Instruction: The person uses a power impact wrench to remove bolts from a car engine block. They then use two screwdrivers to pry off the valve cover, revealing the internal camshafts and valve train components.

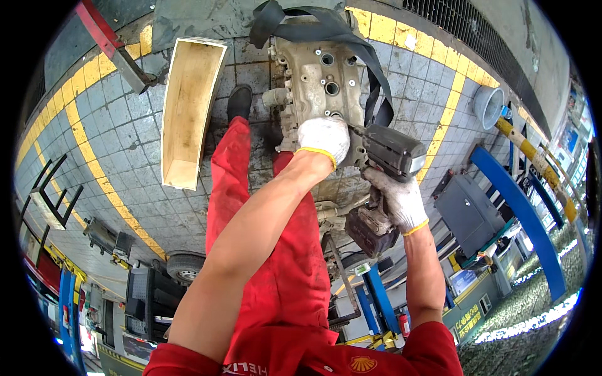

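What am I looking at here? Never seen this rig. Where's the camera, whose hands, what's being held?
No robot here: these are a person's own hands in white gloves. The single picture comes from a wide fisheye camera on the person's head, looking down, so straight edges bend near the rim. Picture left is the person's left.

The right hand grips a dark power tool by its handle. The left hand is over the top of a metal engine, near the tool's nose; whether it holds anything is hidden. A black strap drapes across the engine's far end.

Around them is a tiled floor with yellow lines. An open wooden box is to the left, and a bucket is farther off to the right.
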`<action>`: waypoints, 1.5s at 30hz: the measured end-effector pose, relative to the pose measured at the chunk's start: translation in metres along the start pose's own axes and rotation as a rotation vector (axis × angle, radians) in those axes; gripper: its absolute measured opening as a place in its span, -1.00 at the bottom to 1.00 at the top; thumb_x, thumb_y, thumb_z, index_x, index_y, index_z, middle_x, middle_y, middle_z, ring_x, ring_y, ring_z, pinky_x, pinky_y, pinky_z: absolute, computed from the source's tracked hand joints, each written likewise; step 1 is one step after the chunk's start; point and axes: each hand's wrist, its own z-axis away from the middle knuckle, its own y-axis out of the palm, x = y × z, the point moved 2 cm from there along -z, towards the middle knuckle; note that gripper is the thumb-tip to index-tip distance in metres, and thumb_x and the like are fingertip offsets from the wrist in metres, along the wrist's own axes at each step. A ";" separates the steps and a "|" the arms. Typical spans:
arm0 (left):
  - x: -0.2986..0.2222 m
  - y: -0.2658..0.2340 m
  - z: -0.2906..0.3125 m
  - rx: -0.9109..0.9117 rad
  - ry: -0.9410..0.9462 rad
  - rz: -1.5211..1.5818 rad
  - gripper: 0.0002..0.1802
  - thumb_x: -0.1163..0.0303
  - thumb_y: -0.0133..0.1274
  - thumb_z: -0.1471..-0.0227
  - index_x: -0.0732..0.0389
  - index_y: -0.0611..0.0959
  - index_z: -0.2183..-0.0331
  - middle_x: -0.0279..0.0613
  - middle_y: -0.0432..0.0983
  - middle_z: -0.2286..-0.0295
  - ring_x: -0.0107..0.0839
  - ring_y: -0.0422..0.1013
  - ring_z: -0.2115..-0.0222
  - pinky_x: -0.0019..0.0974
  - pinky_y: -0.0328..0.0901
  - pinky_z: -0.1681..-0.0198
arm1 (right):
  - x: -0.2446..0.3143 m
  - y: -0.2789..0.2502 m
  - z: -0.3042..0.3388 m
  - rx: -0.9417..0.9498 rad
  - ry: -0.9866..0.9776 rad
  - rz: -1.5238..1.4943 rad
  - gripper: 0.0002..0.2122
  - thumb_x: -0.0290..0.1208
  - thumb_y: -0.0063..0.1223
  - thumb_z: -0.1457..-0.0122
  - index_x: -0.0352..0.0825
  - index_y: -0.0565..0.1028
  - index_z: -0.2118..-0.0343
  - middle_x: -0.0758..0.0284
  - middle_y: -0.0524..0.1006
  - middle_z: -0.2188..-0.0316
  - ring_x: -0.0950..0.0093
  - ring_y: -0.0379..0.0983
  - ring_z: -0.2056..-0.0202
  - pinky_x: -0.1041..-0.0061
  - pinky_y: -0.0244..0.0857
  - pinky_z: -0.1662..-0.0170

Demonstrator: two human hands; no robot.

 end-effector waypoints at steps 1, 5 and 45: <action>-0.004 0.005 0.000 -0.041 -0.015 -0.042 -0.76 0.37 0.08 -0.06 0.24 0.75 0.28 0.05 0.74 0.37 0.00 0.69 0.35 0.07 0.54 0.32 | -0.001 -0.003 0.002 0.001 -0.001 -0.009 -0.70 -0.48 0.39 -0.19 -0.34 0.63 0.02 0.45 0.62 0.33 0.65 0.43 0.45 0.56 0.32 0.40; -0.025 0.005 0.004 0.002 0.023 -0.156 -0.79 0.42 0.11 -0.06 0.19 0.81 0.33 0.01 0.75 0.39 -0.06 0.69 0.37 0.04 0.53 0.35 | 0.001 -0.018 0.009 0.003 0.053 -0.006 -0.65 -0.47 0.41 -0.21 -0.36 0.64 -0.05 0.38 0.68 0.18 0.61 0.51 0.23 0.52 0.45 0.14; 0.030 -0.014 0.021 -0.415 0.201 -0.114 -0.74 0.43 -0.02 -0.27 0.38 0.67 0.16 -0.12 0.64 0.61 -0.16 0.60 0.63 -0.06 0.42 0.62 | 0.074 0.025 -0.066 0.160 -0.189 0.641 -0.55 -0.23 0.36 -0.13 -0.43 0.61 -0.01 0.22 0.70 0.29 0.44 0.58 0.32 0.35 0.49 0.12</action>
